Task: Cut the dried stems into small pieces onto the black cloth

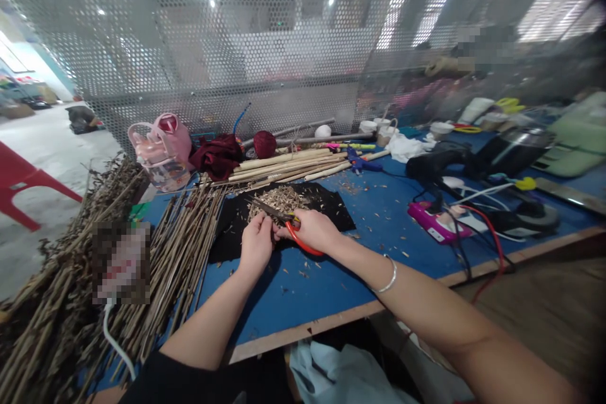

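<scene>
My right hand [315, 230] grips a pair of scissors [303, 243] by its orange handles, and the dark blades point up and to the left. Close beside them, my left hand [258, 240] is closed in a pinch, its fingertips near the blades; what it holds is too small or hidden to make out. Under and beyond both hands, a heap of short cut plant pieces [279, 199] lies on a black cloth [334, 205]. Long dry stalks [184, 240] lie to the left of my left hand.
A blue tabletop [379, 214] carries scattered bits. Pale sticks [288, 164], a blue glue gun [363, 161] and a dark red yarn ball [264, 144] lie behind the cloth. A pink power strip [438, 221] with cables sits right. A perforated metal screen [237, 57] stands at the back.
</scene>
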Tool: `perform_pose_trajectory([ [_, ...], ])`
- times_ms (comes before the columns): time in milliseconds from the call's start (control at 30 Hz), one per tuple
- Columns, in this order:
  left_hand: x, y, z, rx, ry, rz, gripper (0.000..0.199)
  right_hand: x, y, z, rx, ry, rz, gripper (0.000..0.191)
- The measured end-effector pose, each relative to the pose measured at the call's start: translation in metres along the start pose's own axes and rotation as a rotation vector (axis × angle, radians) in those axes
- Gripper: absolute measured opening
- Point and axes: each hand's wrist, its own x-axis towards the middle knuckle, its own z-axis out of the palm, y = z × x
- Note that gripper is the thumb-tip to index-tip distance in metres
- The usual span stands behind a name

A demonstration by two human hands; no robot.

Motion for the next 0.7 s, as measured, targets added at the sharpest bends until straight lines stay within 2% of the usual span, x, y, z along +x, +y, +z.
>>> perform_pose_trajectory([
  [167, 0.0025, -0.0021, -0.001, -0.065, 0.058, 0.022, 0.02, -0.0011, -0.002, 0.0003, -0.008, 0.079, -0.019, 0.052],
  [367, 0.0012, -0.0009, -0.0008, -0.116, 0.035, 0.015, 0.025, -0.0021, -0.0016, -0.0035, -0.004, 0.143, -0.156, 0.057],
  [533, -0.0011, 0.0, 0.0007, -0.089, 0.026, -0.011, 0.024, -0.0036, -0.0035, -0.0055, 0.003, 0.14, -0.194, 0.059],
  [700, -0.002, 0.0012, 0.0004, -0.059, 0.051, -0.026, 0.023, -0.0054, -0.0044, -0.0068, 0.002, 0.117, -0.173, 0.061],
])
